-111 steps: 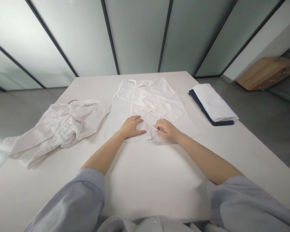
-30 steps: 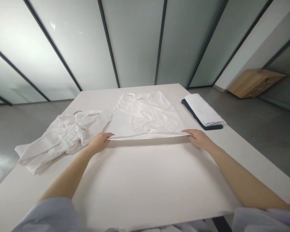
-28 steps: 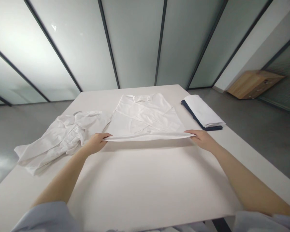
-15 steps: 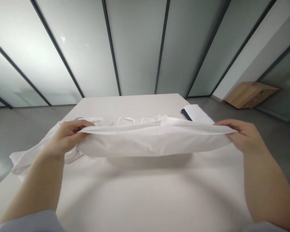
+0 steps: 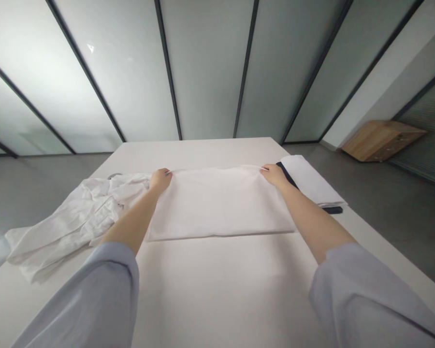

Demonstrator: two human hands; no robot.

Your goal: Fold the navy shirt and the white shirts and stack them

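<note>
A white table [image 5: 221,290] filled the lower part of the scene, seen from the wearer's own viewpoint. On the table's left side, a rumpled white garment [image 5: 76,217] lay in a loose, wrinkled heap. The wearer's left hand [image 5: 161,180], below a rolled light blue-grey sleeve [image 5: 97,290], was over the table left of its middle, fingers drawn together, pinching the far left corner of a white shirt. That white shirt [image 5: 221,205], folded into a wide, smooth panel, was at the middle of the table, its near fold resting on the tabletop; whether its far edge was slightly lifted could not be told. The right hand [image 5: 273,174], right of the table's middle, pinched the shirt's far right corner between close fingers. At the table's right edge, a neatly folded white cloth [image 5: 313,181] lay on a navy cloth [image 5: 332,210]. Beyond the table's far right corner, on the floor, stood a wooden cabinet [image 5: 380,140].
</note>
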